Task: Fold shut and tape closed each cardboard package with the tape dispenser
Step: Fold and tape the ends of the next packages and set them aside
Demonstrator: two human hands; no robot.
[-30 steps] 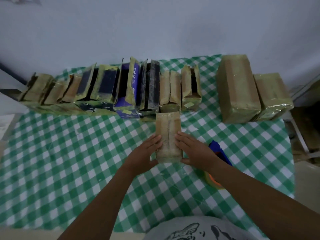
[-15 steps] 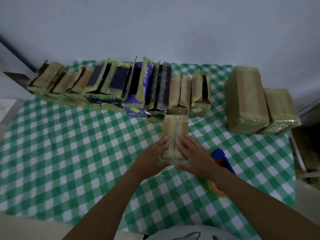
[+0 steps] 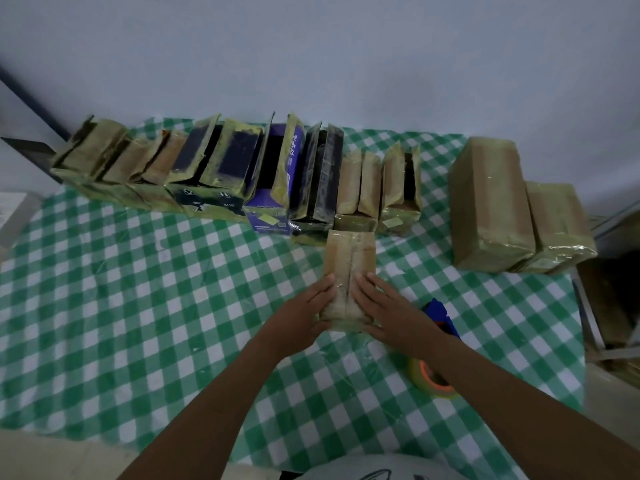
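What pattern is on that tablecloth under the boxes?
The tablecloth has a green-and-white check pattern. It shows clearly in the head view, the only one here.

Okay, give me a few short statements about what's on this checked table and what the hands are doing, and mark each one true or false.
1. The left hand and the right hand both rest on the small brown cardboard package. True.
2. The right hand holds the blue tape dispenser. False: the dispenser lies on the green-and-white checked tablecloth beside the right wrist, and no hand grips it.
3. Two large brown tape-wrapped packages stand side by side at the table's right end. True.
4. Every box in the back row is folded shut. False: several stand with flaps up, among them the purple box.
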